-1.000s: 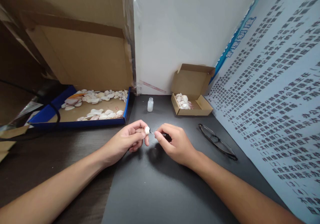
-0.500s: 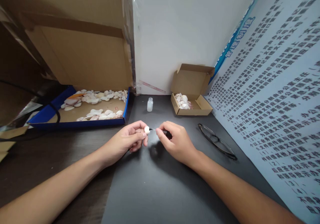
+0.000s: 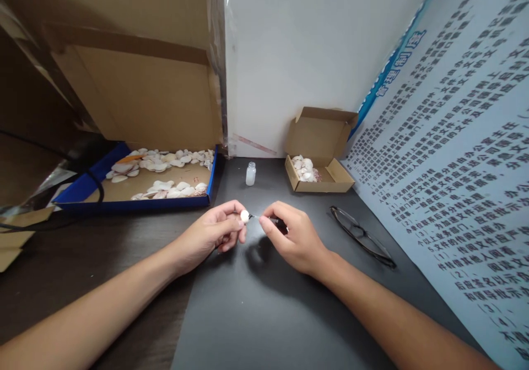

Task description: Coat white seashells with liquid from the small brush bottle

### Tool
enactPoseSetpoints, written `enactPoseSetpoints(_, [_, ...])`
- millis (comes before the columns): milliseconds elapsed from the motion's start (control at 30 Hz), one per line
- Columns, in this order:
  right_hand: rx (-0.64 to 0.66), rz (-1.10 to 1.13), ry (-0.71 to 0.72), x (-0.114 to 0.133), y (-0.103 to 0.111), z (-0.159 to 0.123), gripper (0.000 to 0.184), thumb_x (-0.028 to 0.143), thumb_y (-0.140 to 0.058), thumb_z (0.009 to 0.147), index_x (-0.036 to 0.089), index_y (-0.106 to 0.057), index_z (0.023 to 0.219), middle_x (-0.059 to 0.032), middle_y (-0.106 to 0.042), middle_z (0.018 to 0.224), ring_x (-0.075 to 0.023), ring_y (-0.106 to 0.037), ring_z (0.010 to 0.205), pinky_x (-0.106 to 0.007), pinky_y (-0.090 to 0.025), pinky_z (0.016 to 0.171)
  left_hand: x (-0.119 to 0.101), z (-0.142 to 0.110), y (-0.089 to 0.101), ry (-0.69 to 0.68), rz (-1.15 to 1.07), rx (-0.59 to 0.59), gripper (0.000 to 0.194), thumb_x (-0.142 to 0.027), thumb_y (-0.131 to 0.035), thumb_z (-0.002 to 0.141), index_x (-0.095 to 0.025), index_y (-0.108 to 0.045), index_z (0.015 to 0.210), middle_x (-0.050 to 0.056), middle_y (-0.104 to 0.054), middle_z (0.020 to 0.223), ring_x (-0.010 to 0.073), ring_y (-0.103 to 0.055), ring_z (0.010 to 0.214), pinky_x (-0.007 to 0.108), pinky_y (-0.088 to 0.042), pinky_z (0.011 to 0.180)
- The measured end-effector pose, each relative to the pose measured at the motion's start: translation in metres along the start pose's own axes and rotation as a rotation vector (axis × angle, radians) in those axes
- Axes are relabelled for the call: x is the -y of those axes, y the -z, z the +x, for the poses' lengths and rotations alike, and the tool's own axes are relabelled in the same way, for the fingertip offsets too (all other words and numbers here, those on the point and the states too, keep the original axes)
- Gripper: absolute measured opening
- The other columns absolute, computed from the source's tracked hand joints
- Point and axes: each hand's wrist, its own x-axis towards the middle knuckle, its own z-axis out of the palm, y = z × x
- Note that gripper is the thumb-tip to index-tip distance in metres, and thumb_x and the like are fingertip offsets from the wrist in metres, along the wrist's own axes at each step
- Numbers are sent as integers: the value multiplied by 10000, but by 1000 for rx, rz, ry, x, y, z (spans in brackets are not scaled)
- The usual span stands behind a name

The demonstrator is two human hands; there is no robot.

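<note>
Between the thumb and fingers of my left hand (image 3: 221, 227) is a small white seashell (image 3: 245, 216), held above the dark table. My right hand (image 3: 291, 232) pinches a thin brush (image 3: 255, 217) with a dark tip and a pale shaft; most of its handle is hidden by the hand. The brush tip meets the right edge of the shell, or lies just beside it. Beyond both hands stands a small open bottle (image 3: 250, 175) of whitish liquid, upright.
A blue-edged box (image 3: 144, 205) of shells lies open at the left. At the back right is a small open cardboard box (image 3: 326, 186) with white shells. Black-framed glasses (image 3: 363, 238) rest at the right, beside a printed sheet (image 3: 454, 166). A dark cable (image 3: 100, 191) crosses the left side.
The whole view has shifted slightly, so everything sits a little further right. The shell shows a bit more of its face; both hands keep their grip, with the brush at the shell's edge.
</note>
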Motion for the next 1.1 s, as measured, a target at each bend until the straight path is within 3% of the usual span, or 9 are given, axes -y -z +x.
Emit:
enactPoseSetpoints(133, [25,8,-5,1,0,-1,146,268,-484,918,179,-562,833,10,-580,767,-103,-505,685,-232,-362,640,1,0,1,0,6,3,240,-370,-622,832,-176,-485,872,-34,-569,623,39,-359,463,155,-265,431])
enactPoseSetpoints(367, [-65,28,-75,-4,10,8,72,256,-491,895,185,-507,893,27,-521,706,-96,-457,600,-219,-356,582,5,2,1,12,28,15,202,-342,-602,838,-188,-473,862,-46,-549,593,42,-343,452,162,-230,433])
enactPoseSetpoints(633, [-91,-301,36,-10,39,81,112,267,-468,919,200,-557,912,-15,-594,832,-129,-488,684,-253,-344,641,6,2,3,10,55,54,167,-302,-579,829,-188,-458,839,-48,-535,585,57,-335,466,177,-270,452])
enactPoseSetpoints(733, [-30,-463,29,-14,41,105,118,249,-440,923,204,-549,924,-36,-601,920,-151,-516,764,-264,-335,653,6,2,3,8,56,64,161,-292,-574,825,-191,-450,834,-52,-530,578,57,-343,463,177,-263,451])
enactPoseSetpoints(967, [57,-550,74,-16,34,126,123,230,-416,912,199,-534,933,-56,-588,929,-164,-501,756,-275,-322,650,5,3,4,1,70,82,156,-287,-563,792,-188,-447,823,-50,-529,573,55,-348,445,188,-258,448])
enactPoseSetpoints(1100, [115,-577,102,-16,35,134,127,252,-531,836,191,-540,948,-56,-578,908,-159,-486,732,-269,-325,646,4,2,4,2,79,83,158,-295,-554,790,-188,-441,815,-51,-517,573,58,-347,451,195,-254,452])
